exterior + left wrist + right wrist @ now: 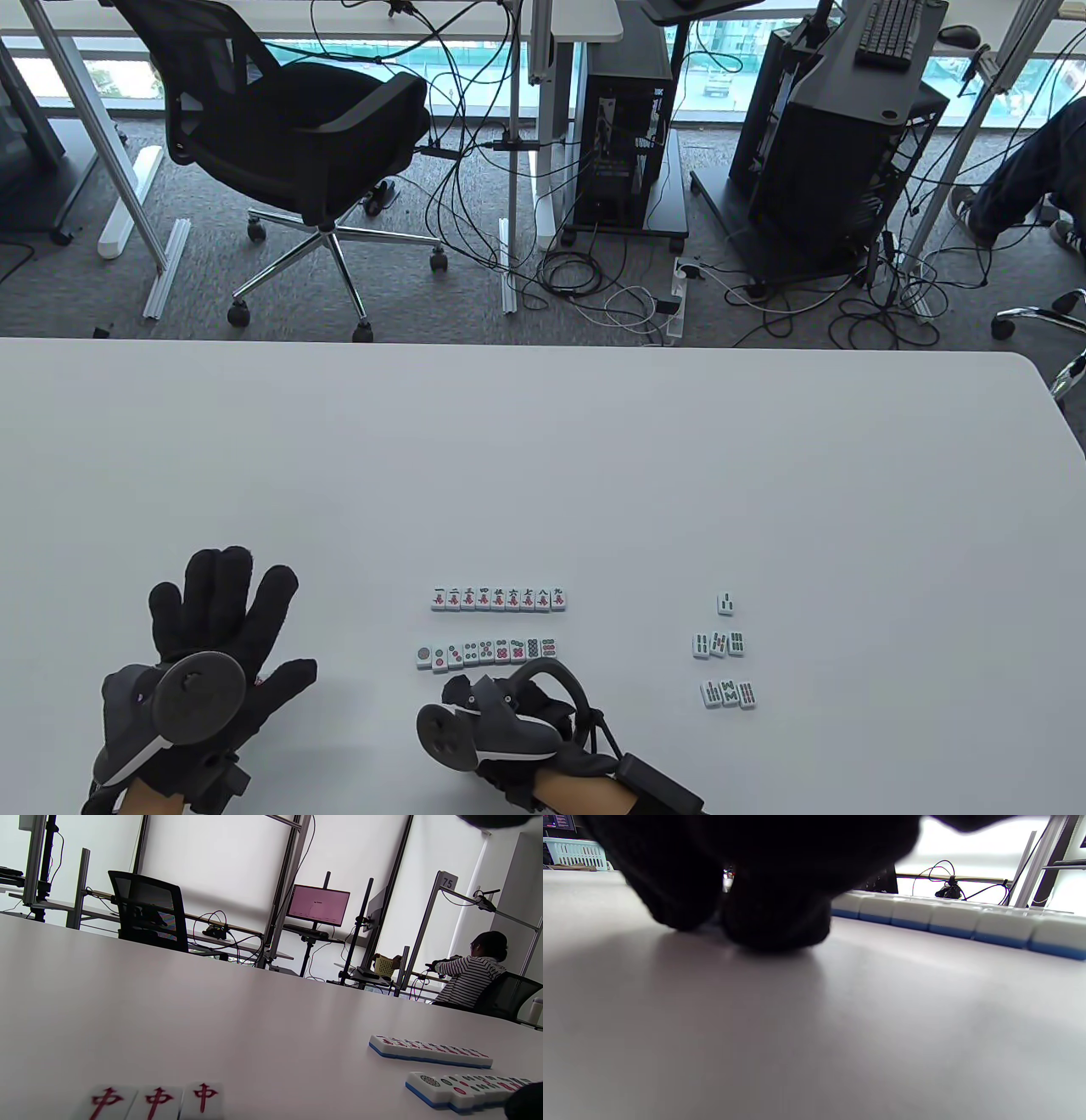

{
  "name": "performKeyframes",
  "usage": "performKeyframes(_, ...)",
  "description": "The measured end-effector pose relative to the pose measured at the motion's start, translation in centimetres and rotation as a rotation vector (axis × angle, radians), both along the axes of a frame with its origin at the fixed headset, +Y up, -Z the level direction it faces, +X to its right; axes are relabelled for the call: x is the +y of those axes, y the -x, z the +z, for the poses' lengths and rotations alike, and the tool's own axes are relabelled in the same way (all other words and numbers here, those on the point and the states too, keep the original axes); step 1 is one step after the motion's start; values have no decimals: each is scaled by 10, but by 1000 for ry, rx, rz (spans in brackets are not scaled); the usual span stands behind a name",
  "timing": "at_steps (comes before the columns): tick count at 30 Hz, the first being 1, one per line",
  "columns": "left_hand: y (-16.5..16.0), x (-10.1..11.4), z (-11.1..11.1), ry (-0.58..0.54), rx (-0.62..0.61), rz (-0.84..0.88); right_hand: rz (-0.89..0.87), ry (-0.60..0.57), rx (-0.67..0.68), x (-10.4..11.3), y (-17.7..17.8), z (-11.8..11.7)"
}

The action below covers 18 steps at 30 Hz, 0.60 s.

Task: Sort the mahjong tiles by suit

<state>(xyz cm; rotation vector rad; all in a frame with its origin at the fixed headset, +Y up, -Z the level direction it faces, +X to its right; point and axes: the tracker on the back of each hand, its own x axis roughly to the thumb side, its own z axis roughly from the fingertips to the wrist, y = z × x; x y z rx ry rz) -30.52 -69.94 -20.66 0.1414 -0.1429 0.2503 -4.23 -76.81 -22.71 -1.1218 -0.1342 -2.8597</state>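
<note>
Two straight rows of mahjong tiles lie near the table's front: a characters row (498, 598) and, closer to me, a dots row (486, 652) (462, 1090). Loose bamboo tiles (719, 643) sit in three small groups at the right. My left hand (222, 624) lies flat with fingers spread, left of the rows. Three red-dragon tiles (157, 1101) show at the bottom of the left wrist view. My right hand (475, 692) sits just in front of the dots row, fingers curled down. Its fingertips (774, 921) touch the table before that row (958, 921). Whether they pinch a tile is hidden.
The white table (543, 458) stretches far beyond the tiles. Behind its far edge stand a black office chair (297, 144), computer carts and floor cables. A person in a striped top (471, 978) sits at another desk.
</note>
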Motion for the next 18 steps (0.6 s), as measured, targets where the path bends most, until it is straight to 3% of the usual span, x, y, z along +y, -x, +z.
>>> performKeyframes(7,1,1,0,2,5,10,-38,-48,-122,33,-37,-20)
performKeyframes(14,1,0,0,3,4,4,-21,-153,-435,80,-138,-74)
performKeyframes(18,1,0,0,7,9,0,89,-204,-571,83,-193,-100)
